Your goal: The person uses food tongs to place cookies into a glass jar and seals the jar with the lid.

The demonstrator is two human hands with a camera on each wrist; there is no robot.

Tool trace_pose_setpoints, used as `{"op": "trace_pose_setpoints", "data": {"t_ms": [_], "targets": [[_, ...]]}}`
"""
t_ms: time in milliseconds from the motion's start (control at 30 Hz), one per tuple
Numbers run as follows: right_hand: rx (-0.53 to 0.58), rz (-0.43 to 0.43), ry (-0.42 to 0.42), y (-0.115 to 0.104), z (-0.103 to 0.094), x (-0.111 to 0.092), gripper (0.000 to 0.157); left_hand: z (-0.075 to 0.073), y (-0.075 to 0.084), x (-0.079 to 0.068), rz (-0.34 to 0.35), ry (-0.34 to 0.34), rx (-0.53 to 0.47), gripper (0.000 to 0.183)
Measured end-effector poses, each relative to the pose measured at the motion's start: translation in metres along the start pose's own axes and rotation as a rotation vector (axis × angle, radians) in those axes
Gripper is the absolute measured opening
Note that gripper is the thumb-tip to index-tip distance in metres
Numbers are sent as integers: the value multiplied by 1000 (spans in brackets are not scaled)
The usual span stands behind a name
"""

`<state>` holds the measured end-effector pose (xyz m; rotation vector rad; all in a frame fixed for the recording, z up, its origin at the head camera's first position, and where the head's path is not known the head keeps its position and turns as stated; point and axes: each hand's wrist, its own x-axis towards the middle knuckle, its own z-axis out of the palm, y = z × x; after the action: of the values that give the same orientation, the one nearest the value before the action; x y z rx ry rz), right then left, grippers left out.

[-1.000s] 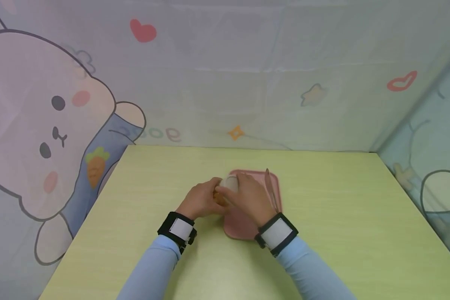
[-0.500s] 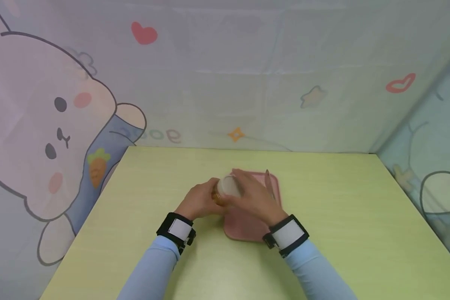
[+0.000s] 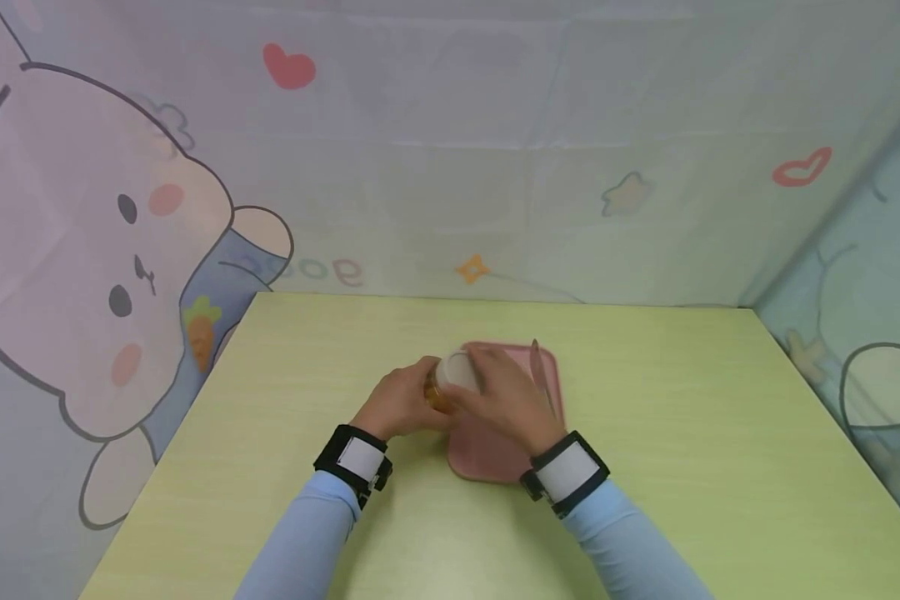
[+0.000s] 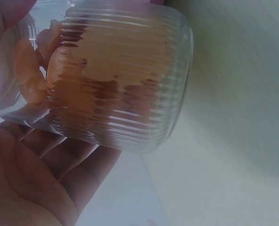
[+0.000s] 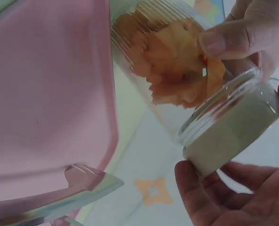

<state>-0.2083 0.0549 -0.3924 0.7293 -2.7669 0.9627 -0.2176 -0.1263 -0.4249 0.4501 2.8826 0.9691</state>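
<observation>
A clear ribbed glass jar (image 4: pixel 120 80) holds orange pieces, whose kind is hard to tell. My left hand (image 3: pixel 401 406) grips the jar's body, thumb on one side and fingers on the other. On the jar's mouth sits a pale lid (image 5: pixel 233 127), which my right hand (image 3: pixel 513 402) holds at its edge between thumb and fingers. In the right wrist view the jar lies tilted, lid towards the lower right. Both hands are above the left part of a pink tray (image 3: pixel 487 454). A knife (image 3: pixel 542 371) lies along the tray's right side.
The pale yellow-green table (image 3: pixel 682 433) extends around the tray. Behind it hangs a printed cloth (image 3: pixel 435 150) with hearts and a cartoon animal. In the right wrist view a fork-like shape (image 5: pixel 80 175) shows beside the knife blade.
My right hand has turned at the lid, its wrist swinging outward to the right and then slightly back. More of the lid shows. The left hand stays nearly still around the jar.
</observation>
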Motion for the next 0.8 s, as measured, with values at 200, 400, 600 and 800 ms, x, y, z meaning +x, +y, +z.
{"op": "trace_pose_setpoints", "data": {"t_ms": [200, 400, 600, 800], "targets": [[-34, 87, 29, -2, 6, 1, 52, -1, 2, -1, 0, -11, -13, 74], [-26, 53, 47, 4, 5, 2, 51, -1, 4, -1, 4, -23, -30, 74], [150, -10, -79, 8, -3, 3, 59, -2, 4, 0, 1, -20, -17, 78], [113, -72, -114, 8, -6, 5, 44, -2, 4, 0, 1, -17, -19, 74]]}}
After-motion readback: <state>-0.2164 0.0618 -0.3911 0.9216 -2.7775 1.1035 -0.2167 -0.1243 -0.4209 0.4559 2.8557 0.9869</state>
